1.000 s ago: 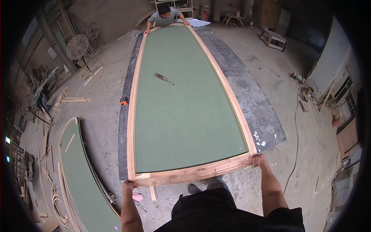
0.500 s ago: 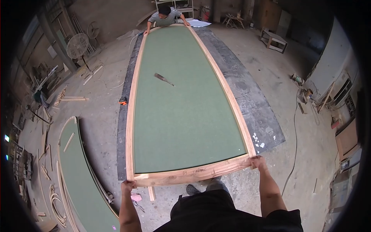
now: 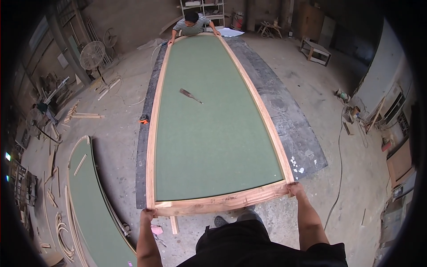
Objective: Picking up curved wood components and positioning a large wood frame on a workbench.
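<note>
A long green panel edged with a pale wooden frame stretches away from me over a dark worktable. My left hand is closed round the frame's near left corner. At the near right corner, my right hand grips the same frame, its fingers partly hidden by the wood. Across the far end, a person in a striped shirt has one hand on each far corner. On the panel lies a flat brush-like tool, wide end away from me. Pencil marks show on the near rail.
The dark tabletop extends beyond the frame on both sides. An orange and black tape measure lies by the left rail. On the floor at left rests a curved green panel, with wood strips around it. A standing fan is farther back.
The view has shifted slightly, so the far end and background sit a little lower. Both my hands keep their hold on the frame's near corners.
</note>
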